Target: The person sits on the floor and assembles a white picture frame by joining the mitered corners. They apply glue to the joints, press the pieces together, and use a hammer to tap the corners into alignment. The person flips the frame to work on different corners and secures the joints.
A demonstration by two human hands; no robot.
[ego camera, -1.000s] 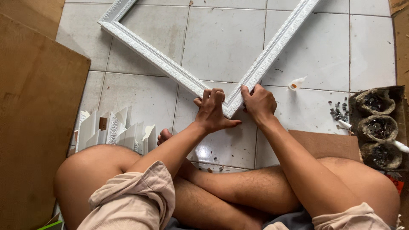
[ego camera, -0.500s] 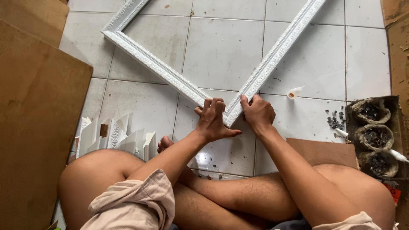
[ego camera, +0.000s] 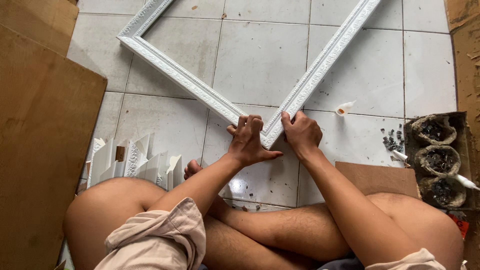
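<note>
Two hands (ego camera: 272, 137) on white frame corner (ego camera: 270, 139)

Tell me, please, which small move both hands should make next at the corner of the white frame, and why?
Probably keep pressing the corner together. The left hand and right hand clamp the mitred corner of the white frame, and a small glue bottle lies nearby, so the joint may need time to set.

I see soft, even daylight over the tiled floor (ego camera: 260, 60); shadows are faint and short; a glossy patch of glare sits on the tile near my knees; focus looks sharp, with slight wide-angle stretch at the edges.
</note>
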